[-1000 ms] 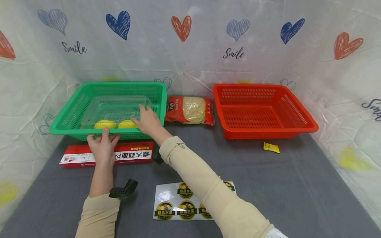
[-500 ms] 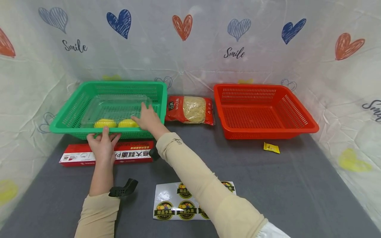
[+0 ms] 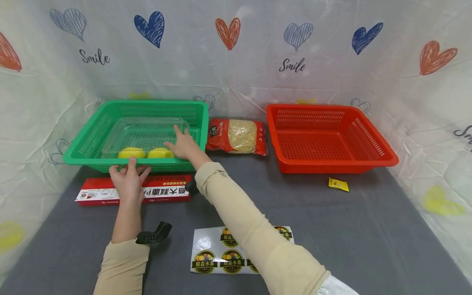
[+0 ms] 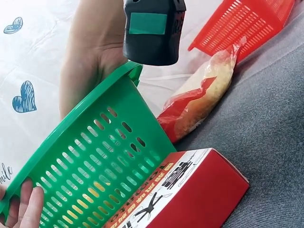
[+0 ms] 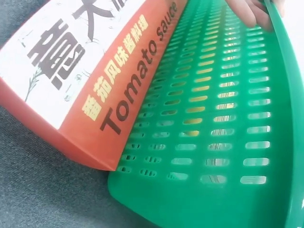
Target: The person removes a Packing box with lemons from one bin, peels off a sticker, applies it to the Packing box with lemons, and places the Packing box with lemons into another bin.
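In the head view, a clear plastic box point(image 3: 147, 133) sits inside a green basket point(image 3: 79, 151). Two rounded yellow things point(image 3: 132, 153) lie at its front; their exact kind is unclear. My left hand point(image 3: 127, 182) grips the basket's front rim, thumb over the top and fingers against the outer wall. Over the right end of the clear box, my right hand point(image 3: 186, 146) reaches into the basket with fingers spread and touches the box; some fingertips are hidden. The left wrist view shows part of this right hand point(image 4: 90, 66) behind the rim.
A red and white pasta box point(image 3: 166, 190) lies before the green basket. Between that basket and a red basket point(image 3: 339, 166) is a red bag of noodles point(image 3: 239, 137). A small yellow packet point(image 3: 338, 184) and a sticker sheet point(image 3: 204, 241) lie nearer on the grey table.
My right hand has shifted slightly over the box's right end and its forearm a little left. My left hand keeps its grip on the rim. The camera view has drifted slightly.
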`<state>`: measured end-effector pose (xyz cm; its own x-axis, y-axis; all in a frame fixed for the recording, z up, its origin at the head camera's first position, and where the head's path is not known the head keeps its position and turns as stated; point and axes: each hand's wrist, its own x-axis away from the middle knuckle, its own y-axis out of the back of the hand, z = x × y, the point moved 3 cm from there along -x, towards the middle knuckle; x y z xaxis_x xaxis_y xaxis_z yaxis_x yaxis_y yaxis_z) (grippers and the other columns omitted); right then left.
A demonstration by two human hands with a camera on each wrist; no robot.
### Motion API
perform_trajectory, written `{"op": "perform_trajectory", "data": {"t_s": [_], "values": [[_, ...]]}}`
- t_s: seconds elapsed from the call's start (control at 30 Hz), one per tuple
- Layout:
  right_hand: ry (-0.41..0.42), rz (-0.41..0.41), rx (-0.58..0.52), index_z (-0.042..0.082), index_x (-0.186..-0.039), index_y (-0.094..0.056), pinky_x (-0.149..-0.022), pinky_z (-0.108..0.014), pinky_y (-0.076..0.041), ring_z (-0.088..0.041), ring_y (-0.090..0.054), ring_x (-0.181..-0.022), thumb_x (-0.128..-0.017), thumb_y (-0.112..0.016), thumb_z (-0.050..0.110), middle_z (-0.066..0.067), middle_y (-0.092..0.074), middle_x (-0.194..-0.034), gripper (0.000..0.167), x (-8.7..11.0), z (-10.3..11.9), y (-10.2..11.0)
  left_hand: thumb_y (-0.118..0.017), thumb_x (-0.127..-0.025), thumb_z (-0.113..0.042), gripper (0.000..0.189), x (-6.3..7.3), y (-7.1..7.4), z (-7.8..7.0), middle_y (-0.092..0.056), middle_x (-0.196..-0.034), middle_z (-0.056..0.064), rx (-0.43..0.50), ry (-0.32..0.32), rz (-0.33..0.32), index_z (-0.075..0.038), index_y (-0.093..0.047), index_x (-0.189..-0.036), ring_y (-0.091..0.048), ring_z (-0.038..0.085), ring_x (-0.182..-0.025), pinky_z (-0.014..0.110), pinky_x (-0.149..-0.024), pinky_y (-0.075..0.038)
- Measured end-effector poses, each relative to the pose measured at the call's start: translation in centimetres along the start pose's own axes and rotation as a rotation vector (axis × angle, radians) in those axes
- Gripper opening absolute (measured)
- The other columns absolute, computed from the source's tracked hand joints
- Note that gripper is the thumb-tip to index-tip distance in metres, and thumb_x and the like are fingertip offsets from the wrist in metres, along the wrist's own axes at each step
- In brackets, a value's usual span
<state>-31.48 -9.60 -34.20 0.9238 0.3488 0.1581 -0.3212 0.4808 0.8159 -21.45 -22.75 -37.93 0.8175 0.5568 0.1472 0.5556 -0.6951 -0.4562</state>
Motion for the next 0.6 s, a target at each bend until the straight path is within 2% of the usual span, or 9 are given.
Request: {"op": "perform_trajectory", "data": {"t_s": [0.4, 0.6], "values": [[-0.024, 0.005, -0.024, 0.026, -0.148, -0.008, -0.106, -0.034, -0.027, -0.024, -0.021, -0.136, -0.093, -0.042, 0.047, -0.008, -0.009, -0.152, 0.068, -0.23, -0.01, -0.23, -0.055, -0.09, -0.018, 0.046, -0.29, 0.2, 0.17, -0.043, -0.101, 0.013, 0.022, 0.002, -0.021, -0.007, -0.025, -0.123, -0.061, 0.019, -0.075, 0.027, -0.062, -0.054], [-0.047, 0.021, -0.042, 0.026, -0.148, -0.008, -0.106, -0.035, -0.027, -0.024, -0.019, -0.136, -0.093, -0.043, 0.046, -0.008, -0.007, -0.152, 0.068, -0.14, -0.01, -0.27, -0.057, -0.089, -0.02, 0.05, -0.28, 0.3, 0.19, -0.045, -0.102, 0.013, -0.005, -0.003, -0.022, -0.005, -0.024, -0.125, -0.062, 0.019, -0.077, 0.026, -0.062, -0.054]]}}
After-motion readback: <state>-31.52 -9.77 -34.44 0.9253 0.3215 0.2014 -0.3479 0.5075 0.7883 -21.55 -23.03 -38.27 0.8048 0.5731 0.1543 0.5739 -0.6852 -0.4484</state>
